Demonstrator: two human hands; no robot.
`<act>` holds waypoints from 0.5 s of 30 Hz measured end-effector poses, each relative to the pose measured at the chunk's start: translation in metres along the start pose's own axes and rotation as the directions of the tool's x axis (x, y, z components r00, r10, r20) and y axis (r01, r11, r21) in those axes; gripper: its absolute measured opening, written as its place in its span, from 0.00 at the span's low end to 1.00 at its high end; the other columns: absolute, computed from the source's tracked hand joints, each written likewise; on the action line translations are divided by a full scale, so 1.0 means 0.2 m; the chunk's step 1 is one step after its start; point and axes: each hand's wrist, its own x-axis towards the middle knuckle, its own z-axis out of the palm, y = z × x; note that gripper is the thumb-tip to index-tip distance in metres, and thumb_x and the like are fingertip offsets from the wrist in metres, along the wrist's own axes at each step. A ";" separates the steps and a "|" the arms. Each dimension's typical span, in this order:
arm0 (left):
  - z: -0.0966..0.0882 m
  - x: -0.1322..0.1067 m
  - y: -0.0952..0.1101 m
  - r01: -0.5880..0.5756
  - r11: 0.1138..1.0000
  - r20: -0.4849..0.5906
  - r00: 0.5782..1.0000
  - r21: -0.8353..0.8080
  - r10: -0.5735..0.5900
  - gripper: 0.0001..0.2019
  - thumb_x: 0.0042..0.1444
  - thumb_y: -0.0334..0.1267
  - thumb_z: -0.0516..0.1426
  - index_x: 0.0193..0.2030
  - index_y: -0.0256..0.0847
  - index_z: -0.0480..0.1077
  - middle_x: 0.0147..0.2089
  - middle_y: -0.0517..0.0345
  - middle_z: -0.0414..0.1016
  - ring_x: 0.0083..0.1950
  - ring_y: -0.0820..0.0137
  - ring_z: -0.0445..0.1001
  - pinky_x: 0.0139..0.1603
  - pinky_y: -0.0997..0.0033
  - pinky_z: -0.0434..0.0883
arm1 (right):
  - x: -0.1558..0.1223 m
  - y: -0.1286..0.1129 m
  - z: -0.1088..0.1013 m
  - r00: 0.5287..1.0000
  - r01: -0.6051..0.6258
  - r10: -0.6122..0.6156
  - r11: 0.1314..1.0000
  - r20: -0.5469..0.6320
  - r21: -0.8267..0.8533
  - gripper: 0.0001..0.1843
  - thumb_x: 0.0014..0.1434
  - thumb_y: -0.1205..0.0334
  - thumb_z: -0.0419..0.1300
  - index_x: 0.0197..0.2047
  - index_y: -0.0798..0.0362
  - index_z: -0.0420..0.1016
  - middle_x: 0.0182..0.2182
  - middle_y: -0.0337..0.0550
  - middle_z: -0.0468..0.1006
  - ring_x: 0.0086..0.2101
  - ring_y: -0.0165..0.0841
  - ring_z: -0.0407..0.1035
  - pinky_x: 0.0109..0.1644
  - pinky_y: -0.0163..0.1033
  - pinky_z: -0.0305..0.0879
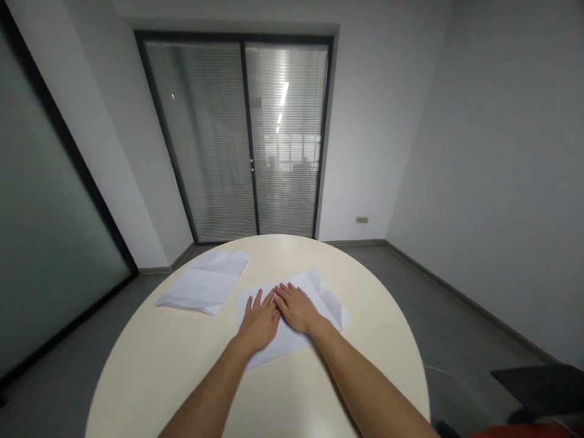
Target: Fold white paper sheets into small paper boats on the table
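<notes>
A white sheet of paper point(285, 344) with crease lines lies on the round table. Flat on its left part rests my left hand point(259, 319), fingers spread. My right hand point(296, 307) lies palm down beside it, fingers stretched out over the sheet's middle. The fingertips of both hands meet or overlap near the centre of the paper. On the right, the sheet's creased corner lifts slightly. Further left on the table is a second creased white paper point(205, 283), apart from both hands; whether it is one sheet or several I cannot tell.
The round cream table point(155, 371) fills the lower middle. Beyond it stands a glass partition with blinds point(210, 146). A black chair part point(542, 386) and something red show at the lower right. A frosted glass panel point(45, 231) is on the left.
</notes>
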 end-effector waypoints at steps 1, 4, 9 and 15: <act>0.00 0.00 0.00 0.017 1.000 -0.009 1.000 0.005 -0.017 0.27 0.70 0.45 0.41 0.73 0.49 0.58 0.78 0.58 0.50 0.78 0.50 0.45 0.75 0.40 0.47 | 0.00 0.03 -0.01 1.000 -0.029 0.029 0.999 -0.006 -0.021 0.34 0.74 0.44 0.36 0.73 0.52 0.58 0.73 0.48 0.53 0.72 0.46 0.43 0.73 0.55 0.39; -0.01 -0.01 0.00 0.062 0.998 -0.035 0.997 0.011 -0.062 0.27 0.69 0.50 0.43 0.73 0.50 0.58 0.78 0.57 0.49 0.78 0.47 0.45 0.74 0.40 0.48 | -0.01 0.11 -0.05 0.991 -0.129 0.127 0.989 -0.044 -0.073 0.34 0.73 0.43 0.39 0.73 0.53 0.58 0.73 0.50 0.52 0.72 0.48 0.42 0.73 0.55 0.39; -0.03 -0.02 -0.01 0.083 0.997 -0.046 0.995 0.001 -0.083 0.29 0.69 0.52 0.44 0.74 0.49 0.57 0.78 0.55 0.48 0.78 0.47 0.44 0.75 0.43 0.48 | -0.02 0.24 -0.12 0.936 -0.334 0.314 0.934 -0.157 -0.127 0.35 0.72 0.46 0.42 0.73 0.58 0.56 0.73 0.56 0.51 0.72 0.51 0.43 0.72 0.58 0.40; -0.01 0.01 -0.03 0.084 0.996 -0.092 0.992 0.006 -0.083 0.26 0.69 0.46 0.44 0.72 0.48 0.59 0.77 0.55 0.51 0.78 0.50 0.47 0.74 0.44 0.51 | -0.05 0.15 -0.15 0.920 -0.283 0.233 0.951 -0.316 -0.123 0.31 0.72 0.52 0.43 0.69 0.63 0.63 0.72 0.59 0.55 0.72 0.50 0.43 0.73 0.57 0.38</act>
